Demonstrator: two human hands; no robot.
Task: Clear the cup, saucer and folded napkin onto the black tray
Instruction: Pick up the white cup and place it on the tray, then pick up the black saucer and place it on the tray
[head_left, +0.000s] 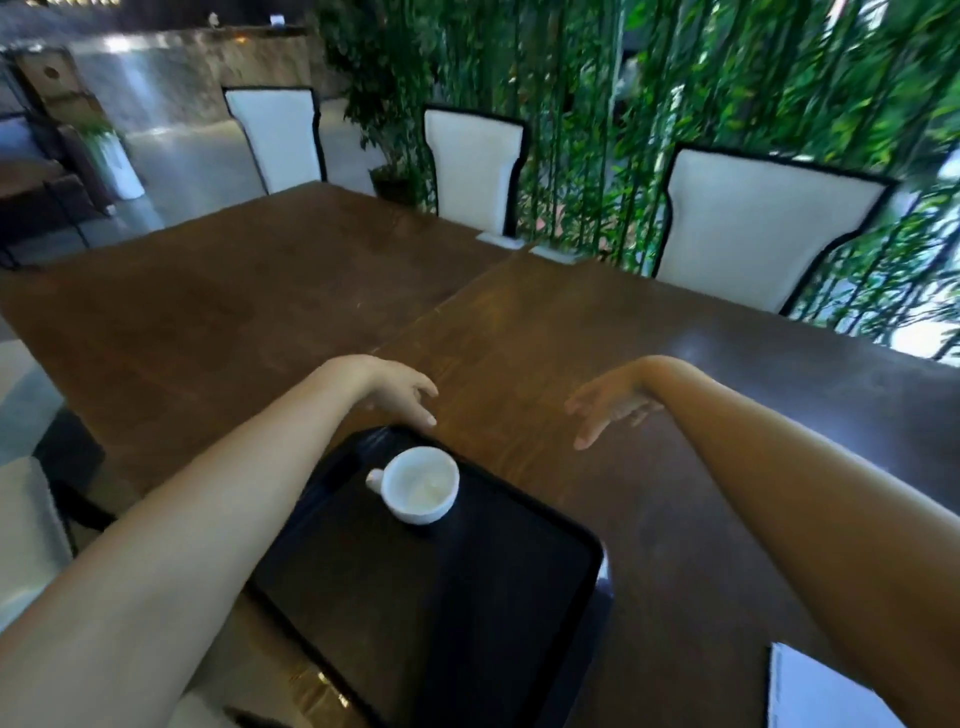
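Observation:
A white cup (421, 484) stands upright on the far part of the black tray (395, 613), its handle pointing left. My left hand (402, 395) hovers just beyond the tray's far corner, fingers apart, holding nothing. My right hand (610, 408) is out over the wooden table (234, 312) to the right of the tray, fingers spread and empty. A white flat thing (815, 691) shows at the bottom right, partly under my right forearm; whether it is the napkin I cannot tell. No saucer is in view.
Three white chairs (748, 228) with black edging stand along the table's far side, with green bamboo-like plants (675, 78) behind them. Another white chair (26, 530) sits at the near left. A seam (467, 296) joins two table tops.

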